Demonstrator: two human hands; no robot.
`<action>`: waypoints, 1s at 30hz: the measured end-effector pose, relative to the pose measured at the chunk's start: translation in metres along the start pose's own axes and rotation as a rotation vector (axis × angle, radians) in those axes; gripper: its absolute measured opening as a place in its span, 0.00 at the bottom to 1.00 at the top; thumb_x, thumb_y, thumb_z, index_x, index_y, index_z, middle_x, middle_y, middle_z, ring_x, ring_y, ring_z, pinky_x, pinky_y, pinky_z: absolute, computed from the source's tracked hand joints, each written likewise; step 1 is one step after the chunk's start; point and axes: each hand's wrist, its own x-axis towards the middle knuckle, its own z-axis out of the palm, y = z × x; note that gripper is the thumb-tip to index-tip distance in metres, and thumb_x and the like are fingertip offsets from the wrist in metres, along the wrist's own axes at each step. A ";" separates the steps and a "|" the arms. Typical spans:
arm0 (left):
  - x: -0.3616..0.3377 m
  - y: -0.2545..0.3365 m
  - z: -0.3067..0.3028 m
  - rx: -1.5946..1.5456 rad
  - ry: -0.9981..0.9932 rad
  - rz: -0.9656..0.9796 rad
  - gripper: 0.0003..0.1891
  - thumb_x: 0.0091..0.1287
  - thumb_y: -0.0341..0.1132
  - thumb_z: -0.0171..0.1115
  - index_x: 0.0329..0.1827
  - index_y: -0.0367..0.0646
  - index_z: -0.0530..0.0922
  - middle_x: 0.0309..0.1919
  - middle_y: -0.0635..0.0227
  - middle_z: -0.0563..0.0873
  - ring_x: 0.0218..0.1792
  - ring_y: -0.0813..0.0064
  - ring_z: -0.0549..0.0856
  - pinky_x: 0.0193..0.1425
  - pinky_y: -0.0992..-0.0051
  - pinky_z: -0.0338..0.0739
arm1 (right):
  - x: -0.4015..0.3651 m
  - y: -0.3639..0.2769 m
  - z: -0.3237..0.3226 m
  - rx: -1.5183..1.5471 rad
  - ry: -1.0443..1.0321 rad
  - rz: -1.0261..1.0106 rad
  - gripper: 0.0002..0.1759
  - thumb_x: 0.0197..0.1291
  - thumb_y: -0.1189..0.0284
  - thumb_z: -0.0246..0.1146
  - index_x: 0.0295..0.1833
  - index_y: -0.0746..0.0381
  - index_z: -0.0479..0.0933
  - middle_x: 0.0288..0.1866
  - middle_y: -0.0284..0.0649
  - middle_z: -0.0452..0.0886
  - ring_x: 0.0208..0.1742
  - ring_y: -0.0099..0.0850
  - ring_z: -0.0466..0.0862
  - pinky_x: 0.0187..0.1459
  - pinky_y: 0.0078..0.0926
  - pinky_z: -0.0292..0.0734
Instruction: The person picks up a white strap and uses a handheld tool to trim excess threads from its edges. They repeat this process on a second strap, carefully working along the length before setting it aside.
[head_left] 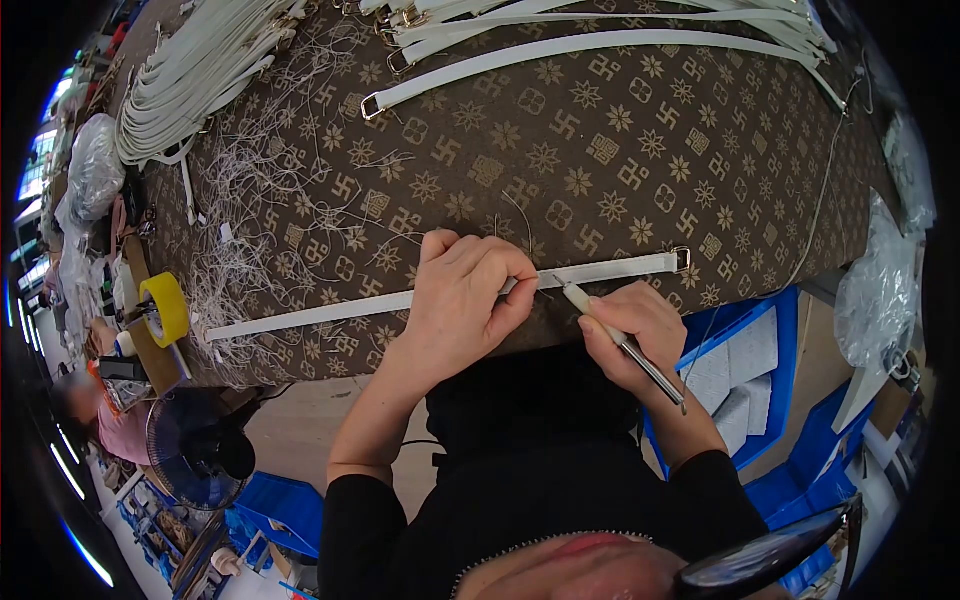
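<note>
A white strap (600, 270) with a metal buckle (683, 259) at its right end lies across the patterned cloth in front of me. My left hand (465, 290) is closed on the strap's middle, thumb and forefinger pinched together at its edge. In my right hand (638, 330) is a pen-shaped tool (650, 368) with a pale grip and a metal shaft. Its thin tip points left, right at the strap beside my left fingertips. The strap's left part runs out from under my left hand toward loose threads (260, 220).
White straps with buckles lie in a bundle (200, 80) at the back left and a pile (600, 15) at the back. A single strap (590, 45) lies before the pile. Yellow tape (168, 308), a fan (205, 450) and a blue bin (785, 350) flank me. A person (120, 425) is far left.
</note>
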 end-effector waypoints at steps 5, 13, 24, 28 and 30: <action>-0.001 0.000 0.000 0.006 -0.004 -0.003 0.13 0.54 0.28 0.68 0.37 0.48 0.72 0.31 0.75 0.82 0.29 0.74 0.79 0.44 0.72 0.63 | 0.002 0.001 0.001 -0.020 -0.023 -0.022 0.15 0.43 0.82 0.73 0.40 0.64 0.80 0.28 0.40 0.82 0.26 0.33 0.83 0.28 0.23 0.77; -0.001 -0.001 -0.001 0.005 -0.012 0.007 0.13 0.54 0.27 0.68 0.37 0.48 0.72 0.31 0.74 0.83 0.29 0.73 0.80 0.44 0.71 0.64 | 0.004 0.000 0.001 -0.036 -0.035 -0.030 0.16 0.43 0.82 0.73 0.40 0.64 0.79 0.28 0.40 0.82 0.26 0.33 0.82 0.27 0.23 0.76; -0.001 0.000 -0.001 -0.010 -0.020 -0.017 0.13 0.53 0.27 0.68 0.37 0.49 0.72 0.31 0.74 0.82 0.30 0.74 0.80 0.45 0.71 0.63 | 0.003 0.001 0.001 -0.038 -0.041 -0.046 0.17 0.42 0.82 0.73 0.41 0.64 0.80 0.28 0.40 0.82 0.26 0.33 0.82 0.27 0.23 0.76; -0.001 0.000 -0.001 -0.018 -0.028 -0.019 0.13 0.53 0.27 0.67 0.37 0.49 0.72 0.31 0.74 0.82 0.30 0.74 0.80 0.44 0.71 0.63 | 0.004 0.001 0.002 -0.040 -0.031 -0.045 0.16 0.42 0.82 0.73 0.40 0.64 0.80 0.28 0.40 0.82 0.26 0.33 0.82 0.28 0.23 0.76; -0.001 0.000 -0.001 -0.018 -0.024 -0.018 0.13 0.53 0.27 0.67 0.37 0.49 0.72 0.31 0.75 0.82 0.30 0.73 0.80 0.44 0.71 0.63 | 0.004 0.001 0.002 -0.040 -0.029 -0.048 0.16 0.42 0.82 0.73 0.40 0.65 0.80 0.28 0.40 0.82 0.26 0.33 0.82 0.28 0.23 0.76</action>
